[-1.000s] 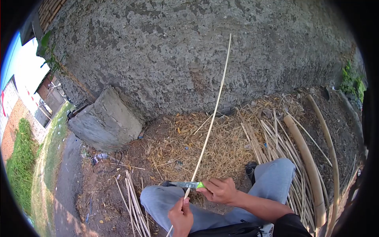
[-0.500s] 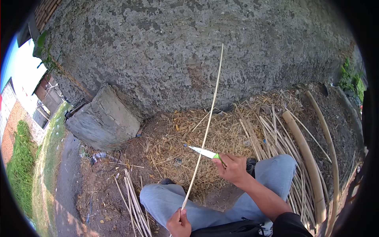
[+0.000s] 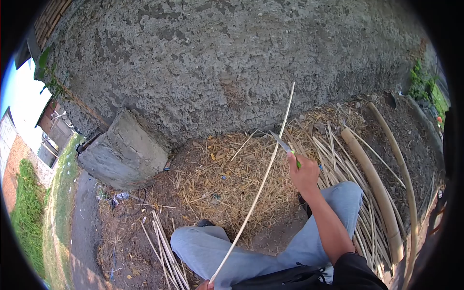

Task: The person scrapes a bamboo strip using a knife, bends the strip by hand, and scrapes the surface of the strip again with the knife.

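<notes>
A long, thin, pale bamboo strip point(image 3: 258, 196) slants up from my lap toward the grey wall. At the bottom edge, my left hand point(image 3: 205, 286) grips its lower end; most of that hand is cut off by the frame. My right hand point(image 3: 304, 175) is closed around the green handle of a knife point(image 3: 280, 142). The blade lies across the upper part of the strip, pointing up and left. Whether the edge bites into the bamboo I cannot tell.
Bamboo strips lie in a pile point(image 3: 345, 179) on the right, beside a thick bamboo pole point(image 3: 374, 193). More strips point(image 3: 166, 251) lie left of my knee. Shavings point(image 3: 227, 179) cover the ground before the rough wall point(image 3: 203, 67). A concrete block point(image 3: 128, 150) stands at left.
My right hand and the knife have moved up and right along the strip. My left hand has dropped toward the bottom edge, drawing the strip lower, and its tip leans further right.
</notes>
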Tool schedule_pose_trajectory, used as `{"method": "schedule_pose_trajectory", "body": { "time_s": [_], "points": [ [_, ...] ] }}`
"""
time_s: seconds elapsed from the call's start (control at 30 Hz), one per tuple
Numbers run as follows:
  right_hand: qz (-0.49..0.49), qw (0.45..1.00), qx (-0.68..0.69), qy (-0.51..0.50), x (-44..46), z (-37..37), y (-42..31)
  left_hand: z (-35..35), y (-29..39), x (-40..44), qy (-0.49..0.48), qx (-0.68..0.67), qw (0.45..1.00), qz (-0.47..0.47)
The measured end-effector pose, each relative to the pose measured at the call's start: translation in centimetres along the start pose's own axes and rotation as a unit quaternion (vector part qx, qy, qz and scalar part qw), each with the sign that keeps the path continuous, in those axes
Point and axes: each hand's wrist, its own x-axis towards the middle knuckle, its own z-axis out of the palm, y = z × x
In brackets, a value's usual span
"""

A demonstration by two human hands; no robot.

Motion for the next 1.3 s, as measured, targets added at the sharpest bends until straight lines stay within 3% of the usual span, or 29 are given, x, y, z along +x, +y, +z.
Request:
{"method": "schedule_pose_trajectory", "body": {
  "time_s": [0.07, 0.13, 0.17, 0.2, 0.27, 0.33, 0.4, 0.53, 0.63, 0.77, 0.83, 1.13, 1.27, 1.3],
  "points": [
    [0.035, 0.999, -0.022, 0.018, 1.1, -0.1, 1.3, -1.4, -1.1, -0.7, 0.003, -0.006, 1.000, 0.008],
    [0.151, 0.984, 0.085, 0.033, 1.6, 0.1, 2.5, -2.2, -2.1, -1.0, 0.000, -0.022, 1.000, 0.000],
    [0.223, 0.966, 0.134, -0.010, 1.7, 0.0, 2.9, -2.5, -2.5, -1.2, -0.010, -0.019, 1.000, -0.010],
    [0.222, 0.966, 0.134, -0.011, 1.5, -0.1, 2.6, -2.7, -2.4, -1.2, -0.021, -0.017, 0.999, -0.020],
    [0.202, 0.965, 0.161, -0.048, 0.1, -0.3, 1.0, -2.1, -2.3, -0.9, -0.020, 0.004, 1.000, -0.020],
    [0.119, 0.968, 0.211, -0.069, -2.4, -0.1, -1.6, -1.0, -1.9, 0.0, -0.018, 0.025, 0.999, -0.020],
    [0.055, 0.960, 0.206, -0.183, -5.9, 0.4, -2.9, 1.2, -0.8, 1.5, 0.027, -0.037, 0.999, 0.025],
    [-0.128, 0.929, 0.284, -0.199, -11.3, 0.4, -7.4, 4.8, 0.1, 4.4, 0.003, 0.009, 1.000, 0.003],
    [-0.189, 0.922, 0.249, -0.230, -12.9, -0.3, -8.7, 6.3, 1.9, 6.7, -0.031, -0.123, 0.992, -0.027],
    [-0.219, 0.915, 0.205, -0.270, -13.5, -0.4, -8.2, 6.2, 5.0, 8.4, -0.083, -0.256, 0.962, -0.052],
    [-0.234, 0.919, 0.216, -0.234, -13.4, -0.1, -8.0, 8.6, 3.1, 9.1, -0.133, -0.452, 0.880, -0.066],
    [-0.277, 0.918, 0.191, -0.209, -12.6, -0.4, -7.8, 8.4, 2.8, 9.1, -0.183, -0.514, 0.808, -0.222],
    [-0.292, 0.915, 0.185, -0.207, -12.3, -0.8, -8.1, 8.1, 2.8, 8.8, -0.172, -0.519, 0.805, -0.231],
    [-0.298, 0.914, 0.189, -0.199, -12.4, -0.7, -8.1, 8.1, 2.8, 8.7, -0.158, -0.500, 0.825, -0.210]
  ]
}}
